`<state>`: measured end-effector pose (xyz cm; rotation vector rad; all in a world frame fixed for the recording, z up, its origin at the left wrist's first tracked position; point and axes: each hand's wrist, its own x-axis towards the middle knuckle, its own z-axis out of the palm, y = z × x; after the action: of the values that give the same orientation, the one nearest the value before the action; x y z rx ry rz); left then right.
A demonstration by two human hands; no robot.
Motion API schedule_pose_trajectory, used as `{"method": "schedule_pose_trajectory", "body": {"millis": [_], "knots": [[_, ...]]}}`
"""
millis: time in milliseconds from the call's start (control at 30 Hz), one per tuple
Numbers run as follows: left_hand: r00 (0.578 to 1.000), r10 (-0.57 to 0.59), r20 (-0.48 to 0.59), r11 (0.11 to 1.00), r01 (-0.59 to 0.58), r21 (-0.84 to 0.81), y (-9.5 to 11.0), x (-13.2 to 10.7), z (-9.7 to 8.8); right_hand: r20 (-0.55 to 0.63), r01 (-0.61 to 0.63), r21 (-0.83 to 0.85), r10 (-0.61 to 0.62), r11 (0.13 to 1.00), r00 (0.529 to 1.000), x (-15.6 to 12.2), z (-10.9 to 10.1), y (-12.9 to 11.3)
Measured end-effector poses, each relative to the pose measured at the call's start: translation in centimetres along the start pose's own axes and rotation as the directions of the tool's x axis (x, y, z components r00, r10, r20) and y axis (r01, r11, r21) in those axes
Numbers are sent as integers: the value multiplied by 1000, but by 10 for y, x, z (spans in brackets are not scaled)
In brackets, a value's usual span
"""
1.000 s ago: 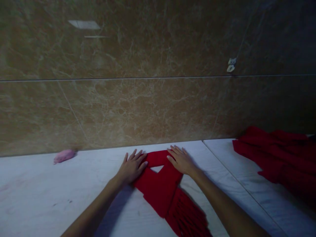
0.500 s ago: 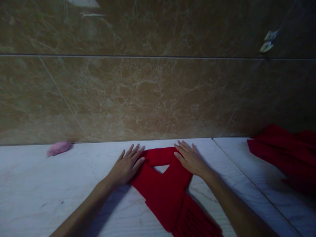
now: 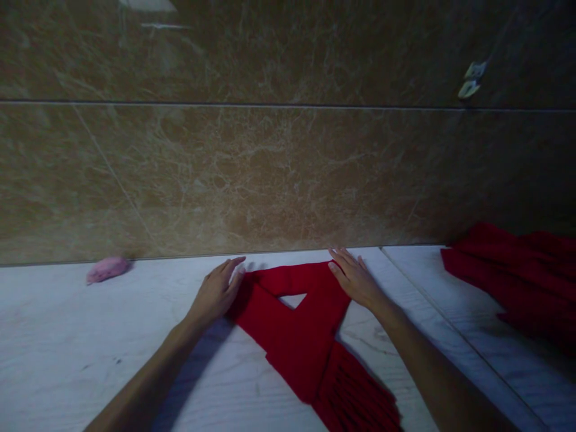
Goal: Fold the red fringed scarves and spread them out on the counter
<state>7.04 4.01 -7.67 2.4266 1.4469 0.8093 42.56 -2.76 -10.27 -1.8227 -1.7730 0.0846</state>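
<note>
A red scarf (image 3: 297, 336) lies folded on the white table (image 3: 90, 348), its two strips crossing and leaving a small triangular gap; a fringed end points toward me at the lower right. My left hand (image 3: 216, 293) rests at the scarf's left corner, fingers together and slightly curled at the cloth's edge. My right hand (image 3: 355, 278) lies flat on the scarf's right corner with fingers spread. Neither hand grips the cloth.
A brown marble wall (image 3: 270, 162) rises right behind the table. A small pink object (image 3: 107, 268) lies by the wall at the left. A heap of red cloth (image 3: 517, 276) lies at the right. Two small white clips (image 3: 470, 80) hang on the wall.
Both hands slid outward along the scarf's top edge, left hand to the left corner, right hand slightly right. The fold now looks wider. The camera shifted a little.
</note>
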Motion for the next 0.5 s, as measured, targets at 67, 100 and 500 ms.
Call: {"method": "schedule_pose_trajectory", "body": {"millis": [67,100,500], "knots": [[996,-49,-70,997,45,-57,0,2,-5,-21,-66,131,69,989,997,2,4,12],[991,-89,-97,993,80,-89,0,3,-8,-45,-86,191,97,978,994,3,5,17],[931,-333,-150,939,313,-145,-15,6,-23,-336,-40,348,164,937,928,2,-20,18]]}}
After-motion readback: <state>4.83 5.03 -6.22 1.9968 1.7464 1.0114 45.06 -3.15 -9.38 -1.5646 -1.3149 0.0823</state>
